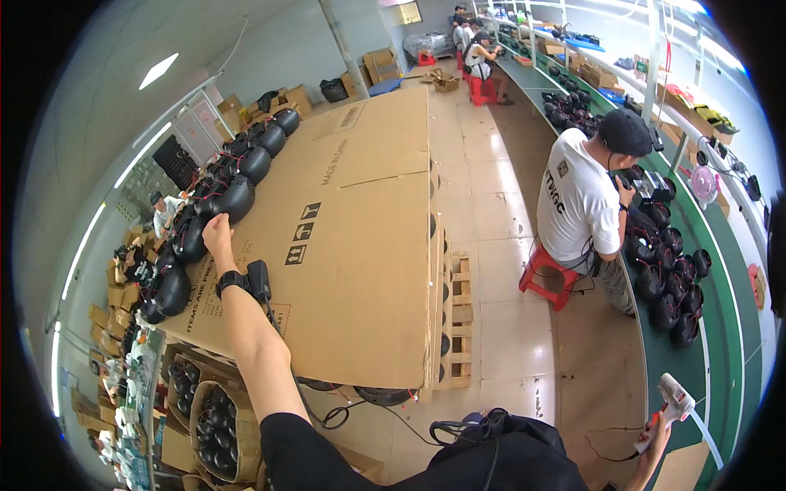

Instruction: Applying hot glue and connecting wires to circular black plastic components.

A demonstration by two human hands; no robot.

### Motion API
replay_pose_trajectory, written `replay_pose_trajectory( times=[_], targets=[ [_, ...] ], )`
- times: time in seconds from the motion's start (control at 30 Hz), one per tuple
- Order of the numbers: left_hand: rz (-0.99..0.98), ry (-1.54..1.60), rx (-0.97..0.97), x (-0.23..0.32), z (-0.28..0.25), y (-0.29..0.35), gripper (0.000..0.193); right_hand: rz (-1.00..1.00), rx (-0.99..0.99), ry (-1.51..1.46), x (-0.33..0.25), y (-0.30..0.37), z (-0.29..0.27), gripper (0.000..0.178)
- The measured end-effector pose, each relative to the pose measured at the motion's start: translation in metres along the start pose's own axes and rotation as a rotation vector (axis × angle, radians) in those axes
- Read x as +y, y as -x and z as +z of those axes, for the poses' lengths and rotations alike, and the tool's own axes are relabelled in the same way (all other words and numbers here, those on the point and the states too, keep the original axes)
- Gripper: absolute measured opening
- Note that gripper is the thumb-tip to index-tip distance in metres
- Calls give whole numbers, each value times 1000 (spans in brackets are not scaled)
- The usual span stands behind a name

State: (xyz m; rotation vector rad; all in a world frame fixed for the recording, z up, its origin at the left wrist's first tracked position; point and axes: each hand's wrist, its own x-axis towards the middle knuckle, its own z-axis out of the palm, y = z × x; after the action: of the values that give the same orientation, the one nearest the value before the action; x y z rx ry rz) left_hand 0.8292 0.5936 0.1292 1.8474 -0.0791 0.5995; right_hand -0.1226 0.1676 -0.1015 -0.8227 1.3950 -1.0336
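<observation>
Stretched out over a large cardboard sheet (368,237), my left hand (219,237) is closed beside a black rounded shell (236,199). Its fingertips reach the row of shells; what they pinch, if anything, is hidden. Thin red wires show on several of these shells, lined up along the left edge of the cardboard. A black adapter-like box (259,281) with a cord lies beside my left wrist. At the lower right, my right hand (652,442) grips the handle of a white glue gun (676,399). A pale translucent glue stick (707,442) juts from it.
To the right a seated person (577,192) works at a long green bench (725,344) holding many black shells (667,282). Their red stool (547,278) stands in the aisle. Open cartons (219,430) of black parts sit at lower left. Cables (336,416) hang near my body.
</observation>
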Motion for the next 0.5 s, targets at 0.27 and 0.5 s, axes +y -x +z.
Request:
replay_pose_trajectory(
  times=[0.27, 0.5],
  targets=[
    [214, -265, -221, 31, 46, 20, 40, -27, 55, -28, -10, 32, 16, 26],
    [248, -159, -590, 229, 27, 134, 34, 64, 76, -180, -13, 43, 6, 26]
  ],
)
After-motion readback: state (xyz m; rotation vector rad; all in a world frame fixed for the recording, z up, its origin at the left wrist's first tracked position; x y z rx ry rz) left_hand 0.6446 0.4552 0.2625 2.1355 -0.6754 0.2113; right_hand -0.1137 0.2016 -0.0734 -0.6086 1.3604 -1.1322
